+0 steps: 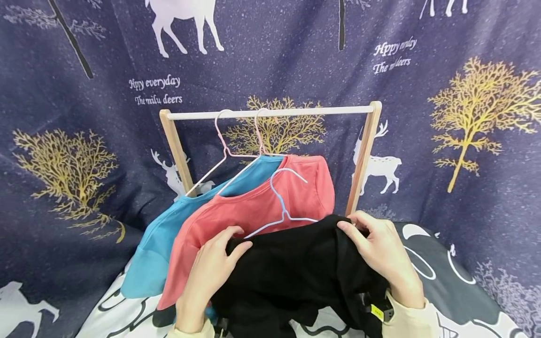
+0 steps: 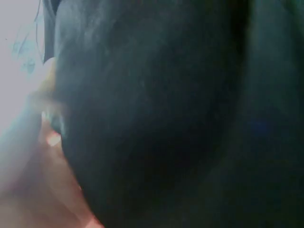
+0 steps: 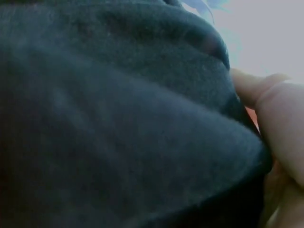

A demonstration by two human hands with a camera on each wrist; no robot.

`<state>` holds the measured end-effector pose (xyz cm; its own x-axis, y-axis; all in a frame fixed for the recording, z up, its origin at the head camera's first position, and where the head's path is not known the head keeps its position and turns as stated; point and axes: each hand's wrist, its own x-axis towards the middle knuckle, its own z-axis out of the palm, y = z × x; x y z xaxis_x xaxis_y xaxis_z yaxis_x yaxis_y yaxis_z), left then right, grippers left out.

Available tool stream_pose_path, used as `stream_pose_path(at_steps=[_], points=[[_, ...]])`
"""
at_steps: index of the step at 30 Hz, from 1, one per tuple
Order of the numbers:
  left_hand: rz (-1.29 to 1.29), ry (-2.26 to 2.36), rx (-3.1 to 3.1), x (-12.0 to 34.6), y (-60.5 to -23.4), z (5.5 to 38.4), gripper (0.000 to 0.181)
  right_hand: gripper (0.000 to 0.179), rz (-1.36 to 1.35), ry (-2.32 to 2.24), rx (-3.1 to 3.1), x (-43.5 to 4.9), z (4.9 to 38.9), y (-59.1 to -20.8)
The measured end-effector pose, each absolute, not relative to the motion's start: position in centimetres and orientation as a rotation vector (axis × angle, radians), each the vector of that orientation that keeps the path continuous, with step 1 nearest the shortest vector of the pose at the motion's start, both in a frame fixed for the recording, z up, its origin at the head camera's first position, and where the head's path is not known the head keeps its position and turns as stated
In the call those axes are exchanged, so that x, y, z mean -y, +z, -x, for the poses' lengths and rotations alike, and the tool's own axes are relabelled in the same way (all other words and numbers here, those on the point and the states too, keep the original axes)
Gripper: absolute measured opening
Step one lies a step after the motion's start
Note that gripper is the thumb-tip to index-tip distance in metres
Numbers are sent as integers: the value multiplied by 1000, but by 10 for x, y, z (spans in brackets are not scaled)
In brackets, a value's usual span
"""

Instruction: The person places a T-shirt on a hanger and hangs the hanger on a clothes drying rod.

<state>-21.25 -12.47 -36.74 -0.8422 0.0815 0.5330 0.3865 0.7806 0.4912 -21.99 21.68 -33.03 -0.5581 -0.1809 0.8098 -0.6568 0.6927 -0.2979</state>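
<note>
A black garment point(image 1: 291, 267) hangs between both hands in the head view, a light blue hanger point(image 1: 282, 204) rising from its neckline. My left hand point(image 1: 213, 263) pinches its left shoulder, thumb in front. The right shoulder is pinched by my right hand point(image 1: 382, 246), fingers behind the cloth. The hanger's hook stands free in front of a pink shirt point(image 1: 236, 211); its lower arms are hidden inside the garment. Dark cloth point(image 2: 152, 104) fills most of the left wrist view. In the right wrist view, the right thumb point(image 3: 285, 128) lies along the folded cloth point(image 3: 128, 123).
Behind the garment stands a rack with a white rail point(image 1: 313, 111) and wooden posts point(image 1: 364, 157). The pink shirt and a blue shirt point(image 1: 156, 249) hang there on pink hangers point(image 1: 220, 134). Patterned bedding point(image 1: 439, 277) lies below, a printed dark curtain point(image 1: 270, 56) behind.
</note>
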Motion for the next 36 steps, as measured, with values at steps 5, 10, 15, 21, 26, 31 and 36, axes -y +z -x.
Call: stream_pose_path(at_steps=[5,10,15,21,26,31,36], points=[[330,-784,2478,137,-367,213,28,23,-626,794,2082,-216,221,-330],[302,-783,2397,145,-368,210,31,19,-641,835,2110,-214,224,-333],[267,-760,2336,147,-371,210,35,17,-661,854,2164,-214,225,-337],[215,-732,2239,147,-370,210,36,12,-692,864,2217,-218,232,-341],[198,-712,2186,144,-369,213,24,6,-633,891,2226,-227,240,-345],[170,-700,2171,143,-367,214,23,12,-419,916,2189,-237,258,-348],[139,-694,2146,148,-367,212,25,34,-208,1024,2161,-237,284,-338]])
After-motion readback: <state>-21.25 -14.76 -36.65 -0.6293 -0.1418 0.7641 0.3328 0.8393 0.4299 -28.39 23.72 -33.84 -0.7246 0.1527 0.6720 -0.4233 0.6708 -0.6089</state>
